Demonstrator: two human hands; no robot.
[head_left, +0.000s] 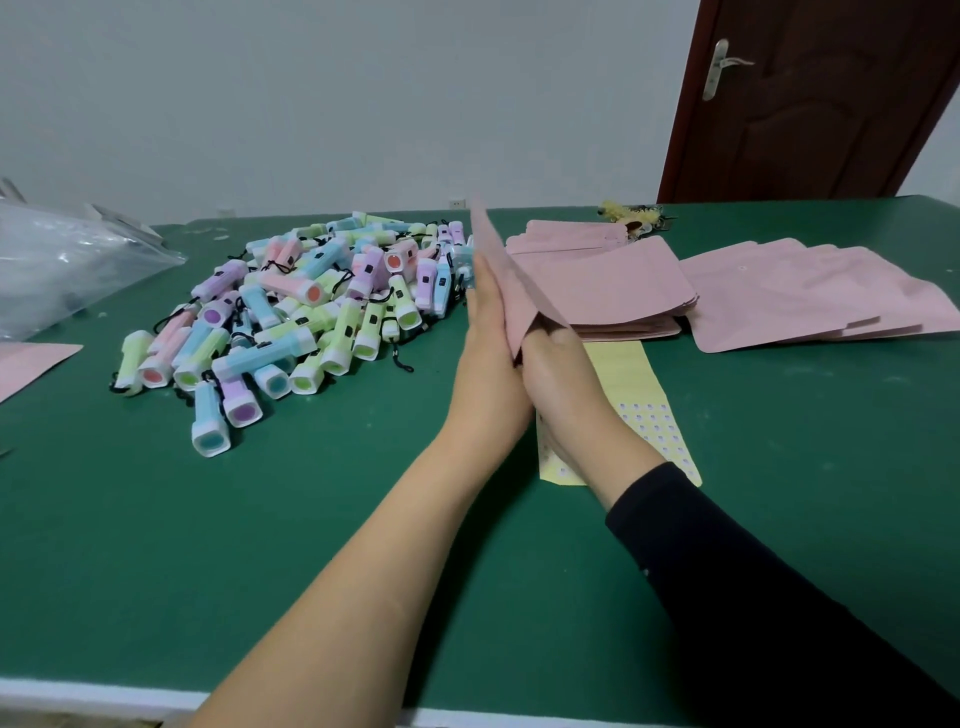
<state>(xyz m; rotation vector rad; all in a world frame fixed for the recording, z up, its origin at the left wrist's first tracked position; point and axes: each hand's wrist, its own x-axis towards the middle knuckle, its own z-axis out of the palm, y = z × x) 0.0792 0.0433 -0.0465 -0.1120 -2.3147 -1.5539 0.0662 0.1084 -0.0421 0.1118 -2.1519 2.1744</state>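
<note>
Torches (291, 306) in pastel pink, blue, green and lilac lie heaped on the far left part of the green counter (311, 545), their black wrist cords tangled among them. Just to the right of that heap, both hands meet around one pink pouch (498, 265), which is held up off the counter, tilted and almost edge-on, its top corner pointing away toward the wall.

The left hand (488, 332) lies flat against the pouch's left face, fingers straight and together, pressing rather than clasping. The right hand (558, 364) grips the lower end of the pouch with its fingers curled round the bottom edge; whether they reach inside the pouch I cannot tell. The two hands touch at the heel. The right arm wears a black sleeve (727, 571), while the left forearm is bare.

Under the right wrist lies a yellow sticker sheet (634, 384), flat on the counter, with rows of small pale dots on its near half. Beyond it sits a stack of pink pouches (613, 286), and a second, fanned-out stack (810, 296) lies further right. A clear plastic bag (62, 265) slumps at the far left edge, with another pink sheet (31, 364) just in front of it. A dark brown door (831, 104) stands behind the counter on the right.
</note>
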